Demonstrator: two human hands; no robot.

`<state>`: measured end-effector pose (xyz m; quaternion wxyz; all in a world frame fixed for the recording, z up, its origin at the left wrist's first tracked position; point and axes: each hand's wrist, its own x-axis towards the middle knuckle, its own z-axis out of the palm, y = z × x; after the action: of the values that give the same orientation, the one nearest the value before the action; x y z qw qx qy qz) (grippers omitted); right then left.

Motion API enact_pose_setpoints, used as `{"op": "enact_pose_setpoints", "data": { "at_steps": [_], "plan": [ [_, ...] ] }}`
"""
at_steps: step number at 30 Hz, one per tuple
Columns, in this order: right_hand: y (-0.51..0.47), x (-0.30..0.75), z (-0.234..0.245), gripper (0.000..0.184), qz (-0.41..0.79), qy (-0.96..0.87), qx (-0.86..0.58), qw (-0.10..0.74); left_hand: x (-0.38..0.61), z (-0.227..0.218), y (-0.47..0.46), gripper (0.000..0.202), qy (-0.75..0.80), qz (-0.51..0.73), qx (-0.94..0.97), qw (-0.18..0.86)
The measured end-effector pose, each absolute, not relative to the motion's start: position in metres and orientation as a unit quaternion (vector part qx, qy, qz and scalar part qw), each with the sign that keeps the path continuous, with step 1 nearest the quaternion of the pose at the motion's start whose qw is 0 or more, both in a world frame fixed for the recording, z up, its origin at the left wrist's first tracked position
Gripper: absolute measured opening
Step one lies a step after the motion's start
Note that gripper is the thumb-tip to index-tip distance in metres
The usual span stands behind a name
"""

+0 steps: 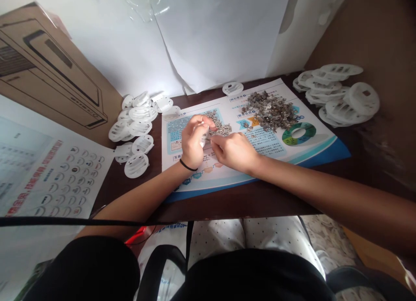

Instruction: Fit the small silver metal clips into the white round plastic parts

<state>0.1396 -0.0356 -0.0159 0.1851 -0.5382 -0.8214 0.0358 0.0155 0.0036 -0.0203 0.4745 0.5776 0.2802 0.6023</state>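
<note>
Hands meeting over the poster (276, 145)
Left hand (193, 141) grips a white disc (204, 138), right hand (232, 152) pinched shut against it, metal bits (221, 126) heaped just behind.

— What sort of place is pictured here?
— A makeshift piecework bench, likely in a home or small workshop. Stacks of white plastic discs (136, 127) lie at both ends of a dark wooden table (260, 197), with a heap of small metal parts (269, 110) between them.
— Anything else pointing that way?
— A printed poster (292, 149) serves as a work mat, a cardboard box (48, 75) leans alongside, and loose white sheets (211, 36) cover the wall.
</note>
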Motion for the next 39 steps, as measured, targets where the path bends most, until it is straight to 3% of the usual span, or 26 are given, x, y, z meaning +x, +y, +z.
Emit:
{"op": "enact_pose_setpoints", "data": {
  "at_steps": [13,22,29,35,37,39],
  "plan": [
    [-0.035,0.139,-0.016,0.028,0.051,-0.821,-0.534,0.193,0.017,-0.018,0.003,0.012,0.293,0.603,0.558,0.488],
    [-0.033,0.152,-0.006,0.032,0.203,-0.766,-0.479,0.377,-0.003,0.004,0.016,0.042,0.344,0.468,0.386,0.717],
    [-0.032,0.157,-0.004,0.035,0.203,-0.730,-0.482,0.439,0.003,0.002,0.011,0.037,0.369,0.396,0.239,0.806],
    [-0.026,0.161,-0.004,0.029,0.187,-0.716,-0.493,0.457,0.005,0.012,-0.003,0.016,0.400,0.337,0.295,0.800],
    [-0.025,0.162,-0.005,0.026,0.179,-0.713,-0.497,0.462,0.004,0.014,-0.005,0.020,0.385,0.326,0.324,0.800],
    [-0.025,0.163,-0.006,0.027,0.168,-0.714,-0.500,0.461,0.003,0.016,-0.007,0.037,0.368,0.312,0.362,0.798]
  ]
}}
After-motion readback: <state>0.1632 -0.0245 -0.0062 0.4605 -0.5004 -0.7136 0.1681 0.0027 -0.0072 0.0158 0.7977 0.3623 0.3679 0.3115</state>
